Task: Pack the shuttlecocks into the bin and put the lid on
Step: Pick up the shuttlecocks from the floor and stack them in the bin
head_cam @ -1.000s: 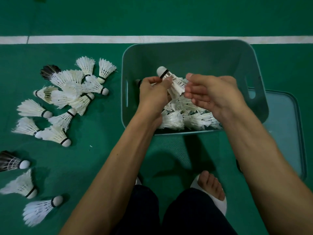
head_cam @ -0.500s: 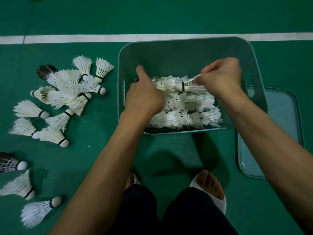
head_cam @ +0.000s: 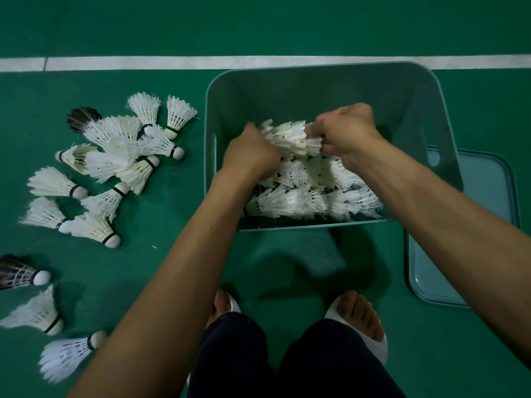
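Left hand (head_cam: 250, 156): curled inside the bin, fingers hidden among feathers at the left end of a nested row; grip itself not visible.
Right hand (head_cam: 346, 132): closed in a loose fist on the right end of that row, fingertips pinching feather tips.
Row in hand (head_cam: 290, 137): white shuttlecocks nested end to end, held between both hands above the packed layers.
Bin (head_cam: 316, 90): open, teal, on the green court floor just this side of the white line (head_cam: 258, 62); near half filled with rows of shuttlecocks (head_cam: 313, 201), far half bare.
Loose shuttlecocks (head_cam: 115, 165): many on the floor to the left, well apart from the bin, a few dark-feathered (head_cam: 17, 272).
Lid (head_cam: 471, 231): flat on the floor at the right, partly under the bin's right edge.
Risk, feathers: likely crushed or bent if squeezed hard from both ends.
Risk, row: likely to buckle and spill apart if released unevenly.
Risk, lid: possibly dragged or stepped on, lying so near the feet.
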Demonstrator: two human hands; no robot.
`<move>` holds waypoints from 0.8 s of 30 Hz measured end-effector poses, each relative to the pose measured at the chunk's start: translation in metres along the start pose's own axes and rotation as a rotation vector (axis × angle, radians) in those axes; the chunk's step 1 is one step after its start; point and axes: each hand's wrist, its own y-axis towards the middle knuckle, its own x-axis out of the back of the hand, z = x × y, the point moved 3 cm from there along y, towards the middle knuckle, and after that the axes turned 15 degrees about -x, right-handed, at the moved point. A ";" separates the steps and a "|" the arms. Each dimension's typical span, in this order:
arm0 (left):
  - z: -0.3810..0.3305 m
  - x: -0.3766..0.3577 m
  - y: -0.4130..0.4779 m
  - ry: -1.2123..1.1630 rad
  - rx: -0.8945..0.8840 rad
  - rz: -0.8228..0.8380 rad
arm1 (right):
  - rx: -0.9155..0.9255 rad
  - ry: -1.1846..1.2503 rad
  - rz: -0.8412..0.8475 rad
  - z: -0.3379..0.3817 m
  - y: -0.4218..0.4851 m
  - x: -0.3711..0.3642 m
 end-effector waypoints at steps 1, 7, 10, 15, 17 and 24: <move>-0.001 0.000 -0.002 -0.005 -0.006 -0.030 | -0.012 0.049 0.042 0.003 0.001 -0.002; 0.000 -0.010 0.001 -0.025 0.016 -0.030 | 0.009 0.171 0.167 0.013 0.009 -0.013; 0.006 -0.012 0.003 -0.005 0.059 0.021 | 0.041 0.121 0.176 0.008 0.013 -0.015; 0.003 -0.007 0.001 -0.168 -0.018 -0.103 | 0.240 -0.096 -0.125 0.008 0.016 -0.007; 0.002 -0.005 0.000 -0.280 -0.036 -0.156 | 0.242 -0.132 -0.234 0.008 0.015 -0.004; 0.006 -0.002 -0.007 -0.446 0.011 -0.296 | -0.004 -0.147 -0.084 0.006 0.021 -0.004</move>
